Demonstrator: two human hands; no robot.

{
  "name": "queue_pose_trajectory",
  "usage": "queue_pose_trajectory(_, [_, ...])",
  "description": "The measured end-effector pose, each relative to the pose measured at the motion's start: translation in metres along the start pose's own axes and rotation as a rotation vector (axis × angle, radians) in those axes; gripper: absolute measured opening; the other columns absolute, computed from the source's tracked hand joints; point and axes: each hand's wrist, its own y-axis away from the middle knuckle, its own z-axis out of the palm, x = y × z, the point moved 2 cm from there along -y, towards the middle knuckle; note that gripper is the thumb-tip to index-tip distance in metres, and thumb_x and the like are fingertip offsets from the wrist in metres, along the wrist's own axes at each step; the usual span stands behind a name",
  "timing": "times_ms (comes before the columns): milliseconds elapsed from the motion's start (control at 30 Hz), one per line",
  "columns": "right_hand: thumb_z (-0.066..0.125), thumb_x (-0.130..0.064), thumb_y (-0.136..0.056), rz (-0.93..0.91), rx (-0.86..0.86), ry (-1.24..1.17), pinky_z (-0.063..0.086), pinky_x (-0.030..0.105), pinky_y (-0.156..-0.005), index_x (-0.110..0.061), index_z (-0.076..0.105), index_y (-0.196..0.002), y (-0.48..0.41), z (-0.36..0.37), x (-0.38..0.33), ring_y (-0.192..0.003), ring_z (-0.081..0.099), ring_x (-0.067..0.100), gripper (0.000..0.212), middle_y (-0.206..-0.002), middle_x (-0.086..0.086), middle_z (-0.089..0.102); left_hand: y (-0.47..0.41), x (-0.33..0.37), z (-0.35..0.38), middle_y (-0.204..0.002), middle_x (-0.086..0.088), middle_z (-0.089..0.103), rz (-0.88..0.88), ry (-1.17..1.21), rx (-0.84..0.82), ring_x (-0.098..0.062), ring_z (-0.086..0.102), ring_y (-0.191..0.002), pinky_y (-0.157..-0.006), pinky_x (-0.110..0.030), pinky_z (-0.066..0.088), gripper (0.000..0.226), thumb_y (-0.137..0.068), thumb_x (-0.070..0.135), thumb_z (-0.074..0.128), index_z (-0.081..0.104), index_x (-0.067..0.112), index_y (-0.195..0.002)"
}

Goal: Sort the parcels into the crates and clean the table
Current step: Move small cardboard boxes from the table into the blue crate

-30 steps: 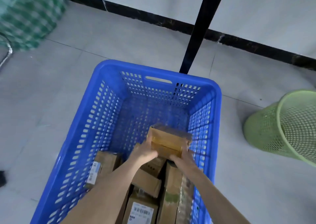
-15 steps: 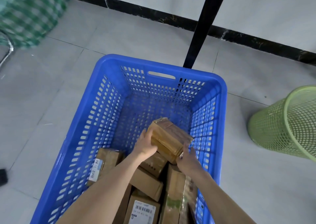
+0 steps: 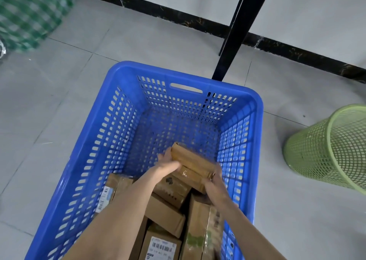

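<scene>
Head, left hand [image 3: 168, 165], right hand [image 3: 215, 183] gripping parcel [image 3: 193, 161]

Held parcel [image 3: 191, 163] now lower in the blue crate [image 3: 184, 74], more tilted, nearer the stacked parcels [image 3: 166, 214] beneath.

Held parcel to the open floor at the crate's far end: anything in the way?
Nothing visible. The left hand and right hand hold the parcel inside the blue crate; the floor just beyond it is bare, and the other parcels lie nearer the person.
</scene>
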Motion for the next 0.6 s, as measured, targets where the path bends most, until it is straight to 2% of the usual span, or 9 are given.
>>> queue_pose_trajectory(67, [0.044,-0.023,-0.095,0.024,0.009,-0.072,0.042,0.029,-0.066,-0.033,-0.011,-0.150,-0.004,-0.002,0.001,-0.080,0.048,0.014,0.079,-0.117,-0.001,0.035,0.003,-0.002,-0.001,-0.156,-0.012,-0.019,0.026,-0.011,-0.039,-0.030,-0.009,-0.145,-0.115,-0.051,0.011,0.086,-0.087,0.009,0.048,-0.003,0.035,-0.150])
queue_pose_trajectory(100, [0.044,-0.026,-0.095,0.053,-0.013,-0.051,0.040,0.028,-0.063,-0.033,-0.012,-0.150,-0.005,-0.002,0.002,-0.078,0.047,0.012,0.079,-0.118,0.000,0.038,0.005,-0.002,0.001,-0.155,-0.011,-0.023,0.041,-0.024,-0.063,-0.029,-0.010,-0.145,-0.115,-0.046,0.014,0.084,-0.089,0.010,0.047,-0.005,0.034,-0.150])
queue_pose_trajectory(167, [0.041,-0.032,-0.096,0.110,-0.091,0.109,0.041,0.031,-0.078,-0.028,-0.006,-0.152,-0.004,0.001,0.003,-0.108,0.051,0.024,0.073,-0.146,0.004,0.028,0.008,-0.004,0.008,-0.155,-0.007,-0.025,0.044,-0.173,-0.110,-0.030,-0.001,-0.146,-0.108,-0.034,0.025,0.084,-0.089,0.016,0.048,-0.007,0.034,-0.150])
queue_pose_trajectory(200, [0.039,-0.032,-0.098,0.125,-0.123,0.209,0.038,0.032,-0.087,-0.020,0.005,-0.153,-0.004,0.002,0.002,-0.123,0.044,0.029,0.066,-0.152,0.007,0.022,0.008,-0.006,0.013,-0.155,-0.005,-0.023,0.050,-0.260,-0.131,-0.032,0.007,-0.145,-0.107,-0.034,0.029,0.085,-0.088,0.020,0.049,-0.007,0.034,-0.150])
queue_pose_trajectory(267, [0.036,-0.026,-0.101,0.136,-0.154,0.335,0.035,0.028,-0.096,-0.004,0.031,-0.144,-0.005,0.002,-0.001,-0.131,0.038,0.030,0.049,-0.148,0.016,0.032,0.011,-0.007,0.023,-0.155,-0.002,-0.016,0.056,-0.370,-0.156,-0.034,0.018,-0.142,-0.107,-0.040,0.035,0.084,-0.086,0.022,0.049,-0.004,0.033,-0.151])
queue_pose_trajectory(333, [0.037,-0.025,-0.101,0.162,-0.157,0.352,0.035,0.028,-0.099,0.003,0.041,-0.136,-0.005,0.001,-0.005,-0.131,0.041,0.031,0.045,-0.141,0.019,0.043,0.015,-0.005,0.026,-0.155,-0.001,-0.016,0.051,-0.457,-0.153,-0.035,0.018,-0.141,-0.107,-0.043,0.035,0.083,-0.087,0.021,0.047,-0.005,0.033,-0.151])
queue_pose_trajectory(433, [0.042,-0.029,-0.100,0.144,-0.146,0.344,0.036,0.031,-0.102,0.001,0.041,-0.137,-0.002,0.002,-0.006,-0.130,0.042,0.031,0.047,-0.142,0.018,0.042,0.021,-0.003,0.023,-0.156,0.000,-0.019,0.037,-0.499,-0.171,-0.033,0.011,-0.144,-0.110,-0.047,0.031,0.083,-0.087,0.020,0.048,-0.003,0.032,-0.151])
queue_pose_trajectory(567, [0.042,-0.031,-0.099,0.015,-0.092,0.326,0.032,0.028,-0.105,-0.012,0.016,-0.151,0.018,-0.003,-0.008,-0.142,0.025,0.024,0.061,-0.160,0.000,0.004,0.046,0.008,0.014,-0.157,0.004,-0.018,0.117,-0.539,-0.161,-0.024,-0.007,-0.146,-0.118,-0.048,0.009,0.078,-0.091,0.023,0.047,-0.001,0.031,-0.152])
queue_pose_trajectory(600, [0.042,-0.030,-0.098,-0.014,-0.068,0.304,0.033,0.031,-0.106,-0.015,0.013,-0.152,0.026,-0.006,-0.011,-0.142,0.025,0.025,0.063,-0.160,0.000,0.005,0.056,0.012,0.011,-0.158,0.006,-0.017,0.146,-0.523,-0.152,-0.022,-0.008,-0.146,-0.118,-0.047,0.008,0.077,-0.091,0.021,0.046,0.000,0.030,-0.152])
